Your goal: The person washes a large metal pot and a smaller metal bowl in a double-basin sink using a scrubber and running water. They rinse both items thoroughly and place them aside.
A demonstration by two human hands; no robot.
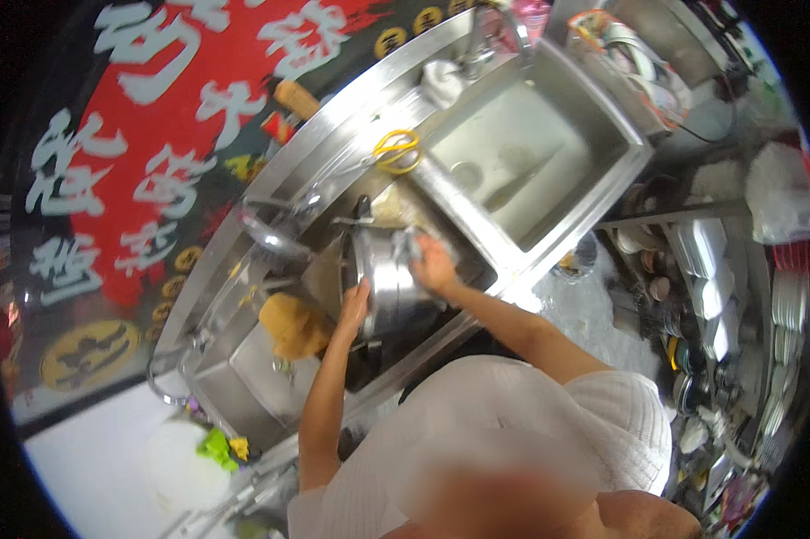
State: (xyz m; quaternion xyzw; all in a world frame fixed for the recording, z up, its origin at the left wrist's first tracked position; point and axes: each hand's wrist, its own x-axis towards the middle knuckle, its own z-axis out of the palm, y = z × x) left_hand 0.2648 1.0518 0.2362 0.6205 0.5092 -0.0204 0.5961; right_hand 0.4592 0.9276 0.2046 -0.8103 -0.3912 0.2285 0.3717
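A metal pot (395, 283) with a dark handle lies tilted on its side in the middle sink basin. My left hand (356, 304) grips its rim at the left. Against the pot's outer side, my right hand (433, 263) presses a grey scrubber (405, 244), perhaps steel wool; blur hides its exact kind. Left of the pot, a curved faucet (273, 236) reaches over the basins. A yellow-brown cloth or sponge-like item (295, 327) rests by the left basin. Yellow-handled scissors (397, 151) lie on the sink's back ledge.
The right basin (580, 229) holds cloudy water with items under it. A white cloth (443, 82) sits by the rear faucet. Shelves of stacked dishes (701, 269) stand at the right. A white board (182, 465) is at lower left, beside a green item (217, 449).
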